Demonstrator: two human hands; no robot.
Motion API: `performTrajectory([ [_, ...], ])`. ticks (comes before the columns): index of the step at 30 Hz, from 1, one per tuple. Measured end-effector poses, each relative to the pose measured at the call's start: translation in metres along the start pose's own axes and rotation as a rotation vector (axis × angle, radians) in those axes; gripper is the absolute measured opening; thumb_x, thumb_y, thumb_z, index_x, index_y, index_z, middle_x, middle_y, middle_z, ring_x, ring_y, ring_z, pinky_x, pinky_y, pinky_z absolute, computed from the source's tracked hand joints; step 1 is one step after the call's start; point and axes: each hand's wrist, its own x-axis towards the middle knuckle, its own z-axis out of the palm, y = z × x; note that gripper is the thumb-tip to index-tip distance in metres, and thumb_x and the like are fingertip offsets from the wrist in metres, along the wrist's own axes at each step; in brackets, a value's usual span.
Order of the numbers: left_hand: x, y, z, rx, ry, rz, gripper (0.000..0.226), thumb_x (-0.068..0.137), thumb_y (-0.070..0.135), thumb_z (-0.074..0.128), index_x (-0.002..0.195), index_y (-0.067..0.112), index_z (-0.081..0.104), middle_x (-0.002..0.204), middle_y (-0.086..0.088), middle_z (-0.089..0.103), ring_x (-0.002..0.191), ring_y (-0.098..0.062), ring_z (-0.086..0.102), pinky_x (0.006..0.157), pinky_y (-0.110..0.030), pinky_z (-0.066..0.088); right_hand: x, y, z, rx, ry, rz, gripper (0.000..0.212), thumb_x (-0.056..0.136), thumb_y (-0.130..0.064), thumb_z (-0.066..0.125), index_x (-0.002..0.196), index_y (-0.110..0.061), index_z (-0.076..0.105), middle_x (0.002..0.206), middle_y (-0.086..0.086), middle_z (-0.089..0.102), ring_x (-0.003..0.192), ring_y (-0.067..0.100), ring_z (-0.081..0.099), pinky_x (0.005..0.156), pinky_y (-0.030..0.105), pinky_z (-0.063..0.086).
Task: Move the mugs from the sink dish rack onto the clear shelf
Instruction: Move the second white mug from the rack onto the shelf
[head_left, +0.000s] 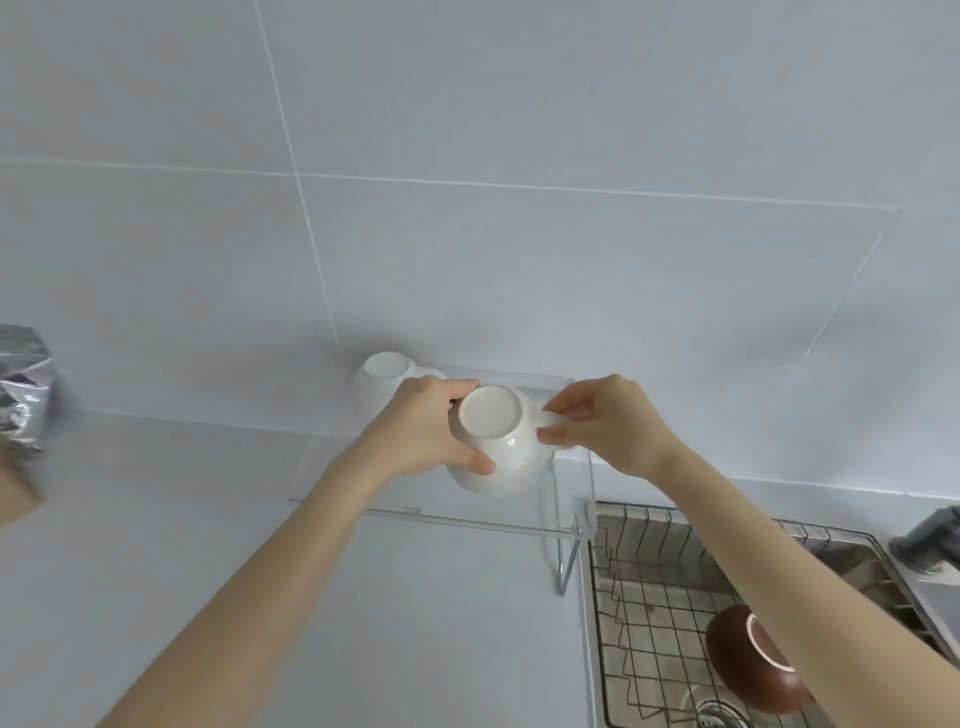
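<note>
A white mug (501, 447) sits upside down over the clear shelf (467, 519), its flat base facing me. My left hand (426, 431) grips its left side and my right hand (608, 421) pinches its handle on the right. Behind it, a second white mug (376, 382) stands upside down at the shelf's back left, against the wall. A brown mug (748, 660) lies upside down in the wire dish rack (649, 597) in the sink at lower right, partly hidden by my right forearm.
The shelf stands on a white counter (156, 519) against a tiled wall. A silver foil bag (23, 389) stands at the far left edge. A grey object (930, 540) rests by the sink's right side.
</note>
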Motion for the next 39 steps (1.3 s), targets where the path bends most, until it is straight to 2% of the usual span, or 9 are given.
performTrajectory([
  [2, -0.006, -0.02, -0.015, 0.019, -0.003, -0.038, 0.038, 0.046, 0.022, 0.083, 0.079, 0.021, 0.063, 0.082, -0.008, 0.063, 0.085, -0.026, 0.059, 0.087, -0.045, 0.051, 0.008, -0.01, 0.027, 0.036, -0.009, 0.002, 0.02, 0.065, -0.015, 0.076, 0.062, -0.03, 0.063, 0.074, 0.005, 0.073, 0.081, 0.024, 0.07, 0.084, 0.045, 0.055],
  [6, -0.013, -0.052, -0.035, 0.084, -0.016, -0.123, 0.04, 0.05, 0.018, 0.083, 0.082, 0.011, 0.061, 0.08, -0.008, 0.059, 0.083, -0.029, 0.057, 0.077, -0.037, 0.047, 0.024, -0.02, 0.069, 0.114, -0.031, 0.011, 0.023, 0.065, -0.015, 0.077, 0.062, -0.03, 0.061, 0.072, 0.004, 0.07, 0.079, 0.023, 0.067, 0.086, 0.045, 0.054],
  [10, -0.017, -0.076, -0.052, 0.082, -0.021, -0.171, 0.05, 0.044, 0.024, 0.08, 0.09, 0.013, 0.064, 0.094, -0.014, 0.067, 0.093, -0.031, 0.06, 0.087, -0.046, 0.049, 0.042, -0.029, 0.099, 0.12, -0.047, 0.008, 0.024, 0.065, -0.017, 0.077, 0.059, -0.032, 0.059, 0.072, 0.003, 0.07, 0.079, 0.024, 0.067, 0.082, 0.043, 0.054],
  [14, -0.018, -0.099, -0.063, 0.066, -0.049, -0.207, 0.065, 0.036, 0.035, 0.078, 0.097, 0.017, 0.065, 0.102, -0.013, 0.068, 0.102, -0.03, 0.06, 0.096, -0.049, 0.047, 0.052, -0.033, 0.126, 0.127, -0.056, 0.013, 0.015, 0.066, -0.02, 0.075, 0.08, -0.018, 0.07, 0.085, 0.006, 0.075, 0.084, 0.025, 0.068, 0.082, 0.044, 0.055],
  [21, -0.017, -0.111, -0.064, 0.014, -0.141, -0.225, 0.068, 0.043, 0.028, 0.081, 0.108, 0.029, 0.063, 0.114, -0.005, 0.068, 0.112, -0.022, 0.058, 0.104, -0.044, 0.043, 0.052, -0.024, 0.145, 0.162, -0.049, 0.055, 0.01, 0.067, -0.021, 0.072, 0.076, -0.02, 0.07, 0.065, -0.005, 0.066, 0.07, 0.019, 0.063, 0.076, 0.041, 0.054],
  [26, -0.011, -0.114, -0.063, 0.018, -0.19, -0.234, 0.073, 0.037, 0.037, 0.078, 0.107, 0.032, 0.061, 0.115, -0.006, 0.066, 0.113, -0.025, 0.057, 0.103, -0.047, 0.043, 0.051, -0.02, 0.146, 0.194, -0.049, 0.062, 0.014, 0.068, -0.021, 0.072, 0.081, -0.017, 0.071, 0.069, -0.003, 0.068, 0.071, 0.018, 0.065, 0.076, 0.04, 0.054],
  [33, -0.015, -0.111, -0.058, 0.038, -0.168, -0.277, 0.072, 0.042, 0.029, 0.077, 0.111, 0.025, 0.059, 0.116, -0.003, 0.066, 0.114, -0.024, 0.056, 0.102, -0.044, 0.043, 0.051, -0.014, 0.142, 0.289, -0.122, 0.06, 0.012, 0.07, -0.017, 0.073, 0.075, -0.026, 0.066, 0.081, 0.003, 0.071, 0.078, 0.021, 0.067, 0.083, 0.039, 0.054],
  [36, -0.015, -0.098, -0.044, 0.151, -0.115, -0.319, 0.087, 0.059, 0.013, 0.079, 0.136, 0.019, 0.039, 0.145, -0.004, 0.041, 0.134, -0.024, 0.038, 0.108, -0.032, 0.033, 0.045, -0.012, 0.133, 0.298, -0.217, 0.052, 0.038, 0.074, -0.009, 0.069, 0.11, -0.017, 0.059, 0.102, 0.008, 0.066, 0.096, 0.02, 0.062, 0.09, 0.034, 0.05],
  [39, -0.015, -0.065, -0.02, 0.277, 0.017, -0.162, 0.092, 0.069, 0.017, 0.074, 0.144, 0.015, 0.02, 0.157, -0.002, 0.015, 0.144, -0.016, 0.012, 0.112, -0.027, 0.018, 0.037, -0.002, 0.106, 0.258, -0.204, 0.021, 0.054, 0.077, -0.009, 0.066, 0.126, -0.019, 0.045, 0.111, 0.004, 0.058, 0.107, 0.018, 0.056, 0.096, 0.031, 0.045],
])
